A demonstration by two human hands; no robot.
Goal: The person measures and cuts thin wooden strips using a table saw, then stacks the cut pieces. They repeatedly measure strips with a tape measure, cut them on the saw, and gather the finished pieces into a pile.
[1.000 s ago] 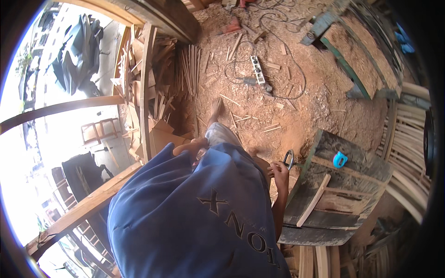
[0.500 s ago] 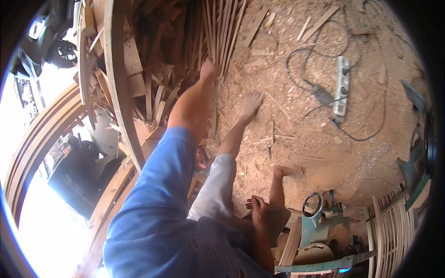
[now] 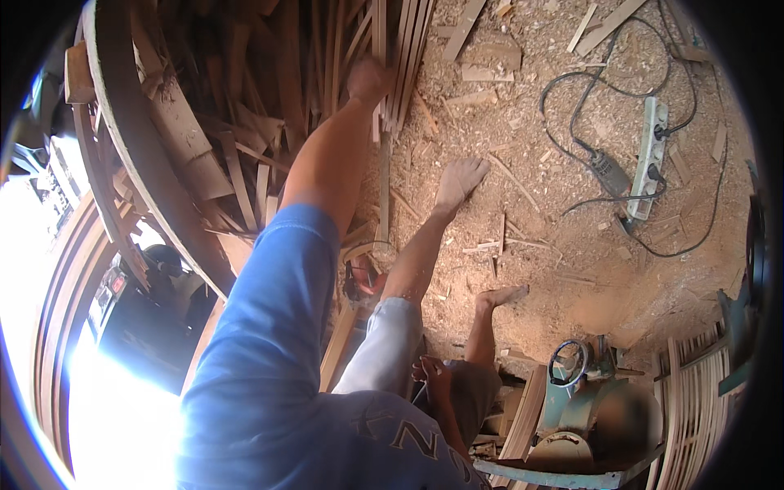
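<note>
My left hand [image 3: 367, 79] reaches far forward, closed, among the upright thin wooden strips [image 3: 405, 69] leaning at the top. It appears to grip one wooden strip [image 3: 377, 110]; its fingertips are shaded and partly hidden. My right hand [image 3: 433, 377] hangs low beside my thigh, fingers loosely bent and apart, with nothing visible in it. Below the left forearm, an orange-red tool [image 3: 365, 276] lies on the floor near my knee, partly hidden by my leg.
Bare feet stand on sawdust strewn with offcuts. A white power strip [image 3: 649, 159] with dark cables lies at right. A green machine with a handwheel [image 3: 568, 363] and stacked slats [image 3: 690, 408] stand lower right. Scrap wood [image 3: 192, 155] and a long curved board [image 3: 135, 155] rise at left.
My left hand has moved farther forward along the strips. The right hand has shifted slightly left and down. The view has turned, so floor things sit farther right.
</note>
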